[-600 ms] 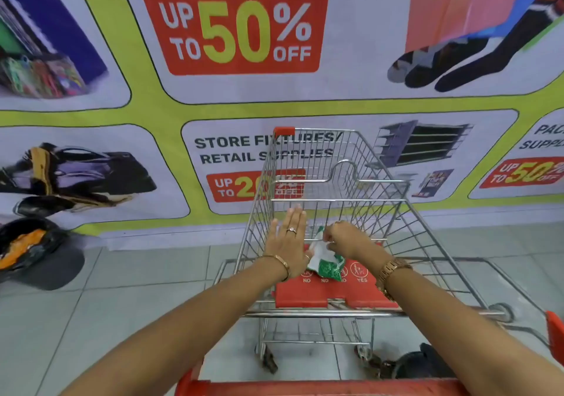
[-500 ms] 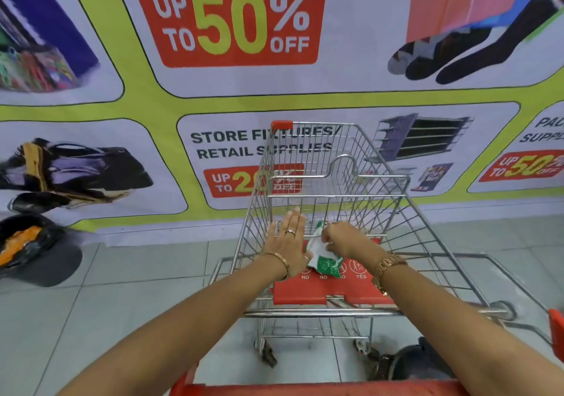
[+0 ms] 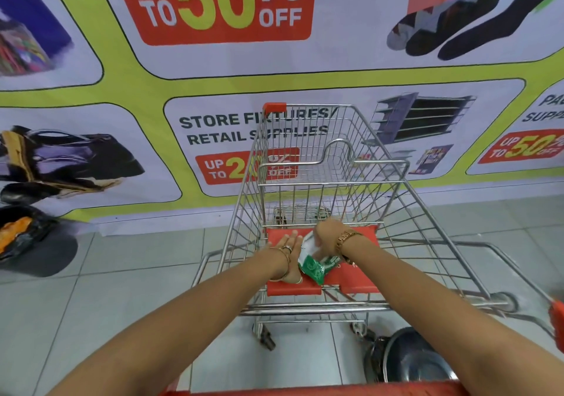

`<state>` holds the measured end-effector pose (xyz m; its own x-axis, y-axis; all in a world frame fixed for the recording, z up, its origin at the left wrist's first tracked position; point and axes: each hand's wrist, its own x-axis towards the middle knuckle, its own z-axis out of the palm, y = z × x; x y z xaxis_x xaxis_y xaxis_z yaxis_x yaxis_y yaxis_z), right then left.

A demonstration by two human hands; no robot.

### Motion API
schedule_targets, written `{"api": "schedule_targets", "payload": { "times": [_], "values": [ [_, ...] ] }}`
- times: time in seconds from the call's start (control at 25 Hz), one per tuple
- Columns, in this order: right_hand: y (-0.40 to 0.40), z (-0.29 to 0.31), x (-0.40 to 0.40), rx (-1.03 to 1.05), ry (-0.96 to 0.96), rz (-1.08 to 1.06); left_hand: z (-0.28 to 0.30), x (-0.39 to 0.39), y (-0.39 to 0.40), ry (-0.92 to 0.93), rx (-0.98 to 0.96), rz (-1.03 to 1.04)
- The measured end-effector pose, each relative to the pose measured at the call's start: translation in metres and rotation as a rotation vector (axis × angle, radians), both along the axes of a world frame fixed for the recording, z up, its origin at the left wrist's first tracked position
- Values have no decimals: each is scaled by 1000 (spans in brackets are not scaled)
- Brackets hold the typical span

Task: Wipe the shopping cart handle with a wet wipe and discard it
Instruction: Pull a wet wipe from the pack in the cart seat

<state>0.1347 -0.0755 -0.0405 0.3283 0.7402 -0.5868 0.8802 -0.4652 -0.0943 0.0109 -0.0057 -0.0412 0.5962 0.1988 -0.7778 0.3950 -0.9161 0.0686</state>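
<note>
Your left hand (image 3: pixel 288 250) lies flat and spread on the red seat flap (image 3: pixel 360 284) of the shopping cart (image 3: pixel 390 209), palm down with fingers together and extended, bracing just left of the wet wipe pack (image 3: pixel 314 266). Your right hand (image 3: pixel 328 232) curls over the far end of that pack, fingertips hidden behind it, so you seem to be pinching at the opening or a wipe, though the contact itself cannot be made out. The pack sits on the flap between your hands, a green and white soft pouch, tilted with its near end toward you. Expect it to be light, floppy and slick on the outside, likely to slide or lift when you tug, so keep it pinned with the left palm. A wipe will be thin, damp and limp and may tear or drag a second sheet with it; take it by one corner and draw it out slowly. The red cart handle (image 3: pixel 305 392) runs along the near edge, close to you and not yet wiped. A dark bin (image 3: pixel 409 356) sits on the floor at near right, probably where the used wipe goes.
</note>
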Motion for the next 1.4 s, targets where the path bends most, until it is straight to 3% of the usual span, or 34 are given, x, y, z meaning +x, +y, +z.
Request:
{"api": "schedule_targets", "payload": {
  "times": [0.36,0.56,0.88,1.12,1.4],
  "values": [
    [0,6,-4,37,66,-129,10,-2,-2,125,-19,-33],
    [-3,5,-5,42,65,-136,15,-3,-4,113,-27,-40],
    [-5,9,9,1,223,-227,13,-5,-3,94,-6,-33],
    [-3,8,-3,3,133,-126,7,-5,-4,80,7,-61],
    [-14,13,10,58,320,-347,-4,-8,-6,-43,-8,-34]
  ]
}}
